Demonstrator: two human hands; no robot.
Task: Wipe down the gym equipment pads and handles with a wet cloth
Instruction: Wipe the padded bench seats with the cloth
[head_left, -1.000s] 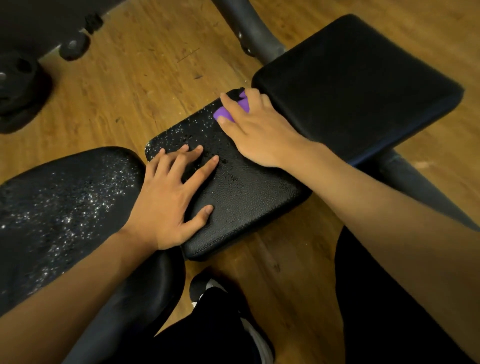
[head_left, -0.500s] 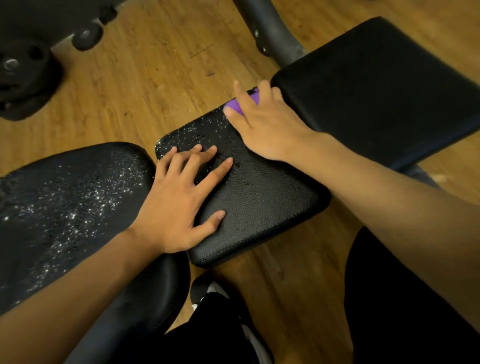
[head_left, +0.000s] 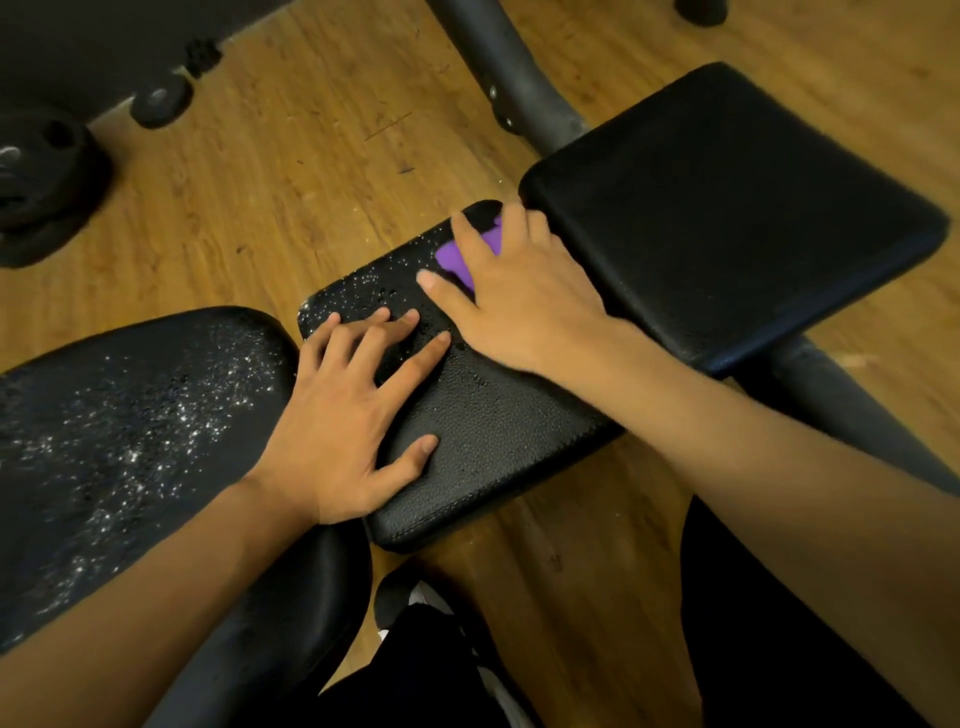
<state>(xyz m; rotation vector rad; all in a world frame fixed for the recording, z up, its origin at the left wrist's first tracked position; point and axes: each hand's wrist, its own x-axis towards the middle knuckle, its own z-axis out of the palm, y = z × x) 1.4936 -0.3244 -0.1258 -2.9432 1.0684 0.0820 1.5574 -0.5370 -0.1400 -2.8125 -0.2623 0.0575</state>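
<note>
Cloth (head_left: 453, 258) mid-frame pinned under flat right hand (head_left: 524, 312); left hand (head_left: 337, 415) flat, bracing wet pad (head_left: 493, 431). Risk: palm slips on droplets, cloth bunches.

This is a gym. Black vinyl pads (head_left: 727, 208) sit on a grey steel tube frame (head_left: 511, 78), and a weight plate (head_left: 47, 176) lies on the wooden floor (head_left: 291, 182).

- Warm brown wood-plank floor (head_left: 291, 171) beneath me, scuffed with small dark marks.
- Black weight plate (head_left: 47, 192) lying on it at my far left.
- Grey metal frame tube (head_left: 519, 88) crossing the floor ahead.
</note>
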